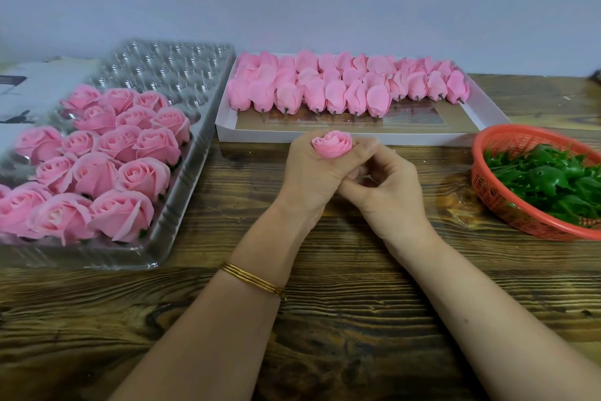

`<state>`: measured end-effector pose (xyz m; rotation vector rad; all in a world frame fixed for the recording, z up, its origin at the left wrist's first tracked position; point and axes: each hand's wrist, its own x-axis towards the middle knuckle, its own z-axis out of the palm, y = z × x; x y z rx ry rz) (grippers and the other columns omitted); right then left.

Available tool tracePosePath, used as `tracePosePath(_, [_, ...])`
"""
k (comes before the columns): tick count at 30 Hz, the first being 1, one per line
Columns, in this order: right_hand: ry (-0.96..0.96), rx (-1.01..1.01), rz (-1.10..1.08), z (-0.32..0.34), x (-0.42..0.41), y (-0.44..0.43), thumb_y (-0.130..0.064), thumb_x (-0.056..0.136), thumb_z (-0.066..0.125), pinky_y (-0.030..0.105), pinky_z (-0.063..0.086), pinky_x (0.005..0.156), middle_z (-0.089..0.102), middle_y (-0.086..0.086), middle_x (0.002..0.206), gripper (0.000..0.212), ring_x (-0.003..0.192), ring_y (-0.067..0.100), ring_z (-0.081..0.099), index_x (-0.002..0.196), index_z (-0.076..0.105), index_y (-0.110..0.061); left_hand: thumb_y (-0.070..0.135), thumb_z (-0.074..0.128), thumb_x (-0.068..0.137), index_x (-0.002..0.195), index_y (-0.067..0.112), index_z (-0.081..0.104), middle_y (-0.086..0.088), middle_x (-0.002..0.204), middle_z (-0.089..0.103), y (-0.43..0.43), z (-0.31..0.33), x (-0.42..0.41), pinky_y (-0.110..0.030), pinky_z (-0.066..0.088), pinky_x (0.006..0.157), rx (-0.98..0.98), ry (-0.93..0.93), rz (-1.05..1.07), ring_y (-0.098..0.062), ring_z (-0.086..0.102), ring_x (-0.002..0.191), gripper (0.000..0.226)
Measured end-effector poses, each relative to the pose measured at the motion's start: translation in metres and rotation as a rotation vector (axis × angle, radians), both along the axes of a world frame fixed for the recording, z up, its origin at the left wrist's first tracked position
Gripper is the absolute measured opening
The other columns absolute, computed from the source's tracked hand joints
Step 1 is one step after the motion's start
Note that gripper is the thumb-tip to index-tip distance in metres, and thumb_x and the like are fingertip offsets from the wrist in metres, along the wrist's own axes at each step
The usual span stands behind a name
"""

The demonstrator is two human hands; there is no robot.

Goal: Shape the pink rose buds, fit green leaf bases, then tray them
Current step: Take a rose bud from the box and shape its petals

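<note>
Left hand (pixel 307 173) fingers curled round pink rose bud (pixel 331 144); right hand (pixel 388 187) fingers curled, pinching bud's lower side at 4 o'clock.

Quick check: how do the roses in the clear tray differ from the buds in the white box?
The tray roses are opened, facing up; the box buds are closed, lying on their sides. Tray roses show green leaf bases beneath; box buds show bare dark stems. Both are pink.

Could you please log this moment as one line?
step: shaping | left hand: grips pink rose bud | right hand: pinches bud's side | green leaf bases: in red mesh basket | clear plastic tray: partly filled
</note>
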<state>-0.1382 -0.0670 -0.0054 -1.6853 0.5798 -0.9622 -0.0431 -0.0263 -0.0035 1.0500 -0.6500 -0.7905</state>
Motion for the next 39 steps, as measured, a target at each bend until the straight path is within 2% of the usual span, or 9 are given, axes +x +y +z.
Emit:
tracePosePath(4, [-0.002,-0.032,-0.018,-0.001,0.000,0.000,0.006,0.072,0.078,0.015,0.043,0.058,0.054,-0.006,0.065,0.040,0.058,0.000,0.043,0.095,0.067,-0.025,-0.006,0.076,0.077,0.067,0.010,0.066,-0.004,0.055,0.056,0.000,0.001,-0.002,-0.024,0.047,0.050,-0.020,-0.010,0.012,-0.015,0.049,0.048,0.021])
tracePosePath(8, [-0.002,-0.018,-0.030,-0.003,0.000,-0.001,0.004,0.072,0.078,0.015,0.042,0.056,0.052,-0.013,0.061,0.027,0.057,0.000,0.044,0.092,0.066,-0.010,-0.005,0.075,0.079,0.059,0.018,0.068,-0.006,0.057,0.055,0.001,0.003,-0.003,-0.023,0.046,0.049,-0.020,-0.014,0.002,-0.015,0.048,0.047,0.031])
tracePosePath(13, [0.017,0.020,-0.008,0.001,-0.001,0.002,0.001,0.067,0.078,0.013,0.043,0.058,0.056,-0.019,0.059,0.032,0.057,0.000,0.048,0.084,0.058,-0.017,-0.004,0.072,0.083,0.056,0.021,0.064,-0.004,0.055,0.054,0.003,0.006,-0.004,-0.023,0.047,0.049,0.002,-0.072,0.032,-0.014,0.049,0.047,0.037])
tracePosePath(17, [-0.116,0.264,-0.041,0.007,-0.004,0.000,-0.014,0.065,0.065,0.019,0.045,0.063,0.060,-0.009,0.073,0.027,0.067,0.005,0.052,0.091,0.057,-0.012,0.007,0.078,0.081,0.071,-0.002,0.055,-0.006,0.066,0.056,0.005,0.005,0.002,-0.038,0.049,0.059,0.136,-0.359,0.202,-0.013,0.051,0.062,0.027])
tracePosePath(20, [-0.119,0.390,-0.075,0.009,-0.005,-0.004,-0.027,0.068,0.071,0.030,0.047,0.073,0.058,0.002,0.081,0.033,0.076,0.015,0.055,0.095,0.059,-0.013,0.010,0.079,0.078,0.071,0.004,0.057,-0.005,0.068,0.060,0.005,0.003,0.001,-0.047,0.050,0.068,0.238,-0.542,0.210,-0.025,0.056,0.067,0.024])
tracePosePath(22, [-0.107,0.425,-0.085,0.010,-0.004,-0.003,-0.031,0.068,0.076,0.039,0.049,0.080,0.060,0.010,0.091,0.041,0.085,0.021,0.057,0.099,0.060,-0.010,0.011,0.078,0.078,0.074,0.005,0.060,-0.004,0.070,0.065,0.006,0.003,-0.002,-0.044,0.051,0.068,0.274,-0.609,0.183,-0.027,0.061,0.072,0.019])
tracePosePath(26, [-0.097,0.437,-0.104,0.009,-0.003,-0.004,-0.020,0.079,0.080,0.023,0.051,0.069,0.063,0.013,0.096,0.033,0.085,0.018,0.062,0.102,0.061,-0.005,0.016,0.080,0.079,0.079,0.012,0.065,0.000,0.076,0.070,0.007,0.001,-0.004,-0.033,0.053,0.067,0.301,-0.680,0.120,-0.016,0.065,0.074,0.016])
tracePosePath(30, [-0.132,0.520,-0.090,0.011,-0.004,-0.004,-0.014,0.080,0.077,0.024,0.052,0.059,0.063,0.015,0.093,0.030,0.080,0.020,0.063,0.103,0.061,-0.002,0.015,0.079,0.077,0.067,0.027,0.055,0.007,0.068,0.065,0.007,0.002,-0.006,-0.013,0.043,0.054,0.307,-0.719,0.122,-0.005,0.058,0.065,0.029])
tracePosePath(39, [-0.147,0.531,-0.067,0.012,-0.005,-0.003,-0.012,0.081,0.076,0.026,0.053,0.064,0.064,0.013,0.088,0.026,0.080,0.020,0.064,0.101,0.062,-0.003,0.019,0.078,0.080,0.079,0.012,0.067,0.003,0.074,0.069,0.007,0.004,-0.007,-0.023,0.050,0.062,0.315,-0.716,0.130,-0.009,0.062,0.072,0.013])
